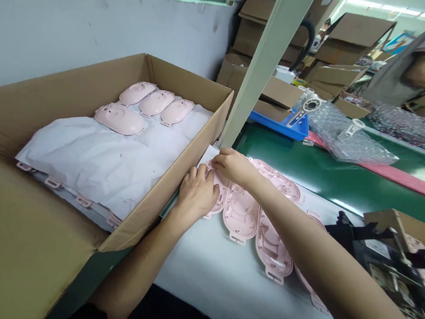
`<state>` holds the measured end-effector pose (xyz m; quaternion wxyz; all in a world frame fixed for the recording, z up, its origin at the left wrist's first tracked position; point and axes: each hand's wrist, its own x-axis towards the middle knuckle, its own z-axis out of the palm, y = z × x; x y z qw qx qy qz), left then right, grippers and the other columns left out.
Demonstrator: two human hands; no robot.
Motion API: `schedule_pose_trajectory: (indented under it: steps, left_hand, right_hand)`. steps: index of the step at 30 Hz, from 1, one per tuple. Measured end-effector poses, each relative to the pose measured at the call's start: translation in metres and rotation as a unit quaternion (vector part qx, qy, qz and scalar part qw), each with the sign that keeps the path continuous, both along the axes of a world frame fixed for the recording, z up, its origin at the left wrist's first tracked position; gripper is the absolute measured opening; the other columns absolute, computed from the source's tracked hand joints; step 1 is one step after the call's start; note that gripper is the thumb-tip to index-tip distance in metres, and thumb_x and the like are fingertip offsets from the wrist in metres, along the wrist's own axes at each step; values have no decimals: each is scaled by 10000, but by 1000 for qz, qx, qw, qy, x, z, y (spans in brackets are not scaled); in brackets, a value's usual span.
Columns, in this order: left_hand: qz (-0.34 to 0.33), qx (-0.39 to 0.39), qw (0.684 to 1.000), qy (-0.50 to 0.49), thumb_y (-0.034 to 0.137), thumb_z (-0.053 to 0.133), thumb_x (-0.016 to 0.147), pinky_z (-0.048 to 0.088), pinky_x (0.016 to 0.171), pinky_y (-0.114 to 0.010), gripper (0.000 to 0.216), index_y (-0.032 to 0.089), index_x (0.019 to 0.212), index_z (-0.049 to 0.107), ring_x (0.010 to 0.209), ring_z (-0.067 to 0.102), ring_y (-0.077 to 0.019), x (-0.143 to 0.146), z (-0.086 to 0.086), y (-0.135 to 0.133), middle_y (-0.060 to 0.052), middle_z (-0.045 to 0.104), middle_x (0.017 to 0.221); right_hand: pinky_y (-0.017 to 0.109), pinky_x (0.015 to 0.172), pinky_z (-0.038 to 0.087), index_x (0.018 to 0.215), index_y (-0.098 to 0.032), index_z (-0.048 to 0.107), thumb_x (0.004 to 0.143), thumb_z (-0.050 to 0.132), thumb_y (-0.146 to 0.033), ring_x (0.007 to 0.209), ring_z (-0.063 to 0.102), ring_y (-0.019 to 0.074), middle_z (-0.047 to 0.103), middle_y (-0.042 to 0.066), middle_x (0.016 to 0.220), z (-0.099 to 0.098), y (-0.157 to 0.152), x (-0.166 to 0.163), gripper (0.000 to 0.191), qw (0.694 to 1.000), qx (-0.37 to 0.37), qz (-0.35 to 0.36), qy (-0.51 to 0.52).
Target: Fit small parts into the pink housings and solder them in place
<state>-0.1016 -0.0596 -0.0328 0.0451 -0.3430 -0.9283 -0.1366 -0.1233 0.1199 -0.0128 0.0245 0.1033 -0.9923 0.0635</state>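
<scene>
A row of pink plastic shell halves lies hollow side up on the white-covered bench. My left hand curls over the left edge of the leftmost pink plastic shell, its fingertips near the shell's far end. At that same end my right hand is closed, fingers bent down; whatever is under its fingertips is hidden. Beside it lie another pink shell and one partly covered by my right forearm. A further shell lies behind the forearm.
To the left, a large open carton holds several closed pink shells on white sheeting. A pale post rises behind my hands. Dark metal fixture stands right. Blue tray sits on the green surface; a person is beyond.
</scene>
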Motion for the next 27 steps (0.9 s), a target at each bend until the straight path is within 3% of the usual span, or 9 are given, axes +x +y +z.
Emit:
schedule_pose_trajectory:
  steps: [6, 10, 13, 15, 18, 20, 24, 25, 27]
  left_hand:
    - [-9, 24, 999, -26, 216, 531, 920, 453, 905, -462, 401, 193, 1313, 607, 1113, 502, -334, -1, 0, 0, -145, 551, 1240]
    - [-7, 90, 993, -80, 176, 572, 862, 427, 969, -485, 424, 238, 1275, 642, 1145, 487, -342, -4, -3, -1, -135, 555, 1244]
    - [0, 179, 975, -131, 177, 600, 828, 375, 1059, -507, 388, 250, 1201, 677, 1190, 477, -345, -6, 0, -4, -125, 558, 1248]
    - [9, 262, 950, -169, 243, 579, 863, 344, 1109, -493, 373, 240, 1230, 650, 1234, 472, -330, -6, 7, -4, -126, 545, 1279]
    - [20, 385, 891, -240, 462, 298, 1017, 427, 1054, -426, 497, 213, 1390, 513, 1208, 540, -272, -4, 29, 8, -140, 552, 1302]
    - [5, 452, 830, -326, 560, 85, 1025, 497, 943, -394, 677, 177, 1415, 484, 1100, 608, -255, 0, 47, 24, -153, 612, 1227]
    - [-81, 554, 611, -560, 681, 234, 976, 532, 872, -391, 732, 136, 1326, 576, 1057, 644, -293, 11, 77, 72, -165, 666, 1141]
    - [-110, 537, 618, -563, 669, 215, 985, 535, 886, -386, 731, 143, 1360, 557, 1094, 645, -293, 12, 80, 84, -162, 662, 1178]
    - [-159, 440, 747, -472, 576, 127, 1028, 528, 941, -361, 685, 170, 1454, 478, 1188, 630, -260, 12, 79, 107, -141, 636, 1295]
  right_hand:
    - [326, 983, 390, 1054, -180, 778, 957, 565, -210, 1063, 601, 227, 664, 123, 1060, -4, 6, -3, 236, 1000, -14, 26, -11]
    - [340, 978, 397, 971, -181, 786, 881, 643, -151, 1025, 620, 234, 688, 115, 993, -2, 3, -15, 171, 999, -17, 23, -41]
    - [330, 914, 439, 923, -177, 782, 816, 701, -111, 963, 645, 238, 705, 109, 964, 13, -2, -16, 149, 998, -26, 11, -50]
    - [310, 900, 460, 1024, -174, 760, 879, 644, -129, 1001, 649, 228, 707, 113, 1054, 33, -5, -4, 191, 999, -47, -9, -23]
    - [259, 896, 486, 1165, -192, 692, 1018, 483, -226, 1023, 648, 166, 696, 76, 1139, 64, -4, 32, 257, 994, -104, -16, 36]
    - [258, 906, 501, 1158, -208, 693, 1021, 524, -312, 1010, 652, 157, 692, 58, 1131, 77, 2, 61, 241, 986, -153, 29, 64]
    - [320, 945, 508, 1097, -216, 756, 954, 621, -262, 1029, 668, 206, 686, 92, 1141, 88, 32, 103, 202, 980, -146, 40, 129]
    - [317, 935, 507, 1081, -219, 769, 956, 604, -242, 1015, 674, 208, 694, 93, 1135, 90, 42, 110, 208, 982, -126, 15, 140]
    - [299, 926, 496, 1069, -229, 782, 971, 575, -253, 997, 679, 201, 720, 77, 1117, 93, 66, 120, 231, 986, -85, -62, 127]
